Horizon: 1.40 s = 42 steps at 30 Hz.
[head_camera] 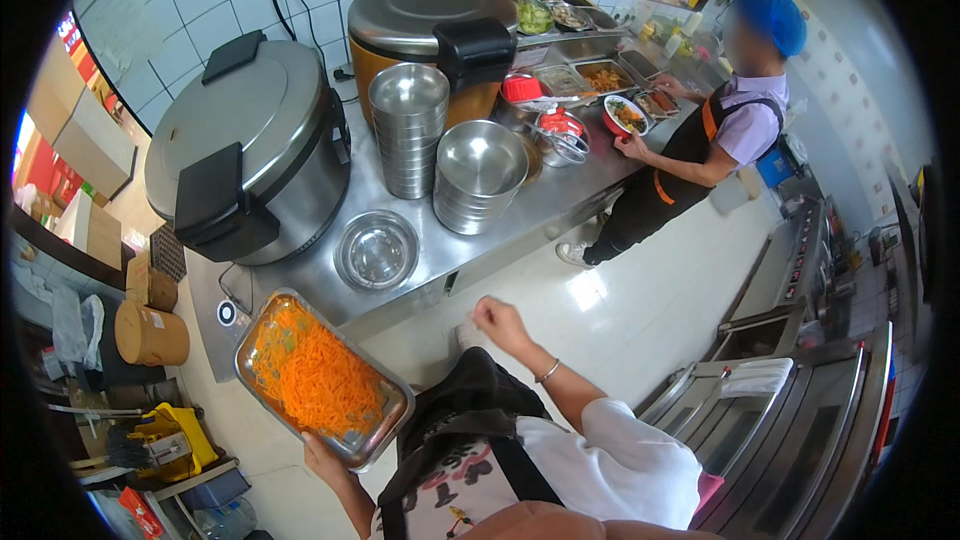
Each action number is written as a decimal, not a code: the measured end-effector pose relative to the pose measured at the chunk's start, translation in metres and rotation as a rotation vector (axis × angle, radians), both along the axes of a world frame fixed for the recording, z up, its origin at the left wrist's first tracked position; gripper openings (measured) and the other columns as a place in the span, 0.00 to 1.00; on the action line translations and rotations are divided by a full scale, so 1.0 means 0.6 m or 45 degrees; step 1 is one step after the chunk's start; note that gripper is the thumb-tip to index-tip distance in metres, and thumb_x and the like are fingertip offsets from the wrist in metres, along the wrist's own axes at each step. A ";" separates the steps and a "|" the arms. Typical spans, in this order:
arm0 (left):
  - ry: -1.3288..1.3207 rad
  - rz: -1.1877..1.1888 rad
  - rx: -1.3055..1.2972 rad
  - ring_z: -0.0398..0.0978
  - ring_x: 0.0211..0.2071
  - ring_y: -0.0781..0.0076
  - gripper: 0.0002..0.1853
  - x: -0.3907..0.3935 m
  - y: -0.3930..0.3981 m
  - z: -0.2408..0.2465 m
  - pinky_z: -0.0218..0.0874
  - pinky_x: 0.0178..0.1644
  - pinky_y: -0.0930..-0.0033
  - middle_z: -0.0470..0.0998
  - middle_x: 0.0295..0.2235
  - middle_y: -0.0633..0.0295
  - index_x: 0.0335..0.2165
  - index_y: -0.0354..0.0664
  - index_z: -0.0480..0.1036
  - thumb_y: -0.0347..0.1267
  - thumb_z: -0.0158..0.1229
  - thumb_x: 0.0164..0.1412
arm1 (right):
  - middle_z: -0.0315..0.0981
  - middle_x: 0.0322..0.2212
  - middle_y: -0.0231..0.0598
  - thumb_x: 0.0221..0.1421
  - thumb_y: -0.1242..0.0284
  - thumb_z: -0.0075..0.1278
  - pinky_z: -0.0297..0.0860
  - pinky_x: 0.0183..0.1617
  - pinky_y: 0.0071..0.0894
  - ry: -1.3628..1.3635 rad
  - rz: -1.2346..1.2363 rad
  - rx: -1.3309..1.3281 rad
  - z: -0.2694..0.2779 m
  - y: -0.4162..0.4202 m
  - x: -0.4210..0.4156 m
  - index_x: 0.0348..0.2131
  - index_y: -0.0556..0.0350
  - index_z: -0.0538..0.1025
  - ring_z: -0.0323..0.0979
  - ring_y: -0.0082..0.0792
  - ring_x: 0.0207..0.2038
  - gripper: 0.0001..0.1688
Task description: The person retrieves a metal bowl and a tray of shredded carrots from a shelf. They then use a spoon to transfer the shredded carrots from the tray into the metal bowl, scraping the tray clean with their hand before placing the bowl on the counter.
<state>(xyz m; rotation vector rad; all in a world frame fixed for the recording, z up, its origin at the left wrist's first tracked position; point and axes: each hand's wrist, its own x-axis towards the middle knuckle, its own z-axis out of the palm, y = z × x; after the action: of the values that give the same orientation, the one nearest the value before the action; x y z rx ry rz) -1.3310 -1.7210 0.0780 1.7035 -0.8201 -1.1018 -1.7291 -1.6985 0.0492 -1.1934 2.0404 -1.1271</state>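
My left hand (326, 461) grips the near edge of a rectangular stainless steel tray (395, 420), its fingers partly hidden beneath. Shredded carrot (330, 375) is heaped in the tray, which is held at the front of the steel counter. My right hand (500, 325) hangs in the air over the floor, fingers curled, with nothing visible in it. On the counter, a shallow steel bowl (376, 250) lies nearest to both hands. Behind it rise a tall stack of steel bowls (409, 131) and a wider stack of steel bowls (480, 172).
Two large lidded cookers (255, 127) stand along the tiled wall. A co-worker (690, 142) in a blue hair cover holds a red bowl of food (625, 116) at the counter's far end, beside food pans (600, 79). A mop bucket (176, 442) is at left, steel cabinets (750, 420) at right.
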 end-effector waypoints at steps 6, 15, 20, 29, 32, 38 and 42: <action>-0.042 0.143 -0.028 0.69 0.35 0.66 0.31 -0.076 -0.004 0.022 0.61 0.40 0.67 0.73 0.35 0.53 0.39 0.25 0.68 0.49 0.43 0.64 | 0.73 0.24 0.46 0.50 0.75 0.53 0.68 0.30 0.33 0.524 -0.400 -0.165 -0.012 -0.083 -0.306 0.30 0.59 0.74 0.72 0.40 0.24 0.06; 0.171 0.389 -0.010 0.68 0.46 0.58 0.35 -0.218 0.005 0.023 0.61 0.48 0.62 0.68 0.46 0.46 0.48 0.22 0.63 0.50 0.44 0.63 | 0.74 0.30 0.50 0.54 0.73 0.44 0.70 0.38 0.47 1.093 -0.324 0.162 -0.012 -0.240 -0.684 0.33 0.58 0.76 0.72 0.51 0.34 0.10; 0.093 0.392 -0.067 0.68 0.44 0.60 0.35 -0.284 0.019 0.031 0.61 0.47 0.63 0.69 0.44 0.46 0.46 0.21 0.65 0.51 0.45 0.63 | 0.75 0.33 0.49 0.53 0.67 0.46 0.70 0.41 0.46 1.019 -0.050 0.686 -0.028 -0.282 -0.740 0.40 0.56 0.72 0.73 0.49 0.37 0.16; -0.020 0.360 -0.133 0.70 0.34 0.66 0.30 -0.332 0.010 0.020 0.63 0.37 0.65 0.73 0.34 0.52 0.40 0.25 0.68 0.48 0.43 0.64 | 0.68 0.45 0.54 0.50 0.67 0.51 0.67 0.47 0.47 1.069 -0.108 0.179 0.044 -0.194 -0.728 0.49 0.60 0.66 0.70 0.52 0.44 0.27; -0.595 0.299 -0.086 0.58 0.17 0.74 0.26 -0.284 0.018 -0.008 0.47 0.19 0.61 0.65 0.14 0.64 0.21 0.34 0.67 0.45 0.42 0.65 | 0.69 0.42 0.54 0.55 0.67 0.49 0.67 0.45 0.45 0.926 -0.126 0.191 0.158 -0.152 -0.651 0.46 0.62 0.69 0.69 0.53 0.44 0.22; -0.264 0.179 0.062 0.63 0.23 0.79 0.24 -0.246 -0.005 0.020 0.57 0.26 0.72 0.70 0.20 0.64 0.26 0.31 0.71 0.45 0.49 0.61 | 0.72 0.34 0.48 0.53 0.74 0.49 0.68 0.39 0.32 0.831 0.374 -0.254 0.387 -0.096 -0.428 0.44 0.65 0.69 0.73 0.41 0.35 0.19; 0.056 0.185 0.062 0.62 0.23 0.83 0.21 -0.237 0.007 0.031 0.57 0.26 0.76 0.70 0.20 0.68 0.28 0.31 0.73 0.42 0.48 0.63 | 0.73 0.28 0.42 0.44 0.67 0.59 0.68 0.30 0.38 1.154 1.146 -0.448 0.427 -0.143 -0.201 0.41 0.56 0.70 0.72 0.42 0.27 0.24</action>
<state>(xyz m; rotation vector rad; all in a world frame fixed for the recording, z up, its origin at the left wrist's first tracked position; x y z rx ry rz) -1.4732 -1.7169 0.0966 1.7440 -0.6362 -1.0635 -1.8495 -1.7844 0.3053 -2.7802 1.4254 -0.4985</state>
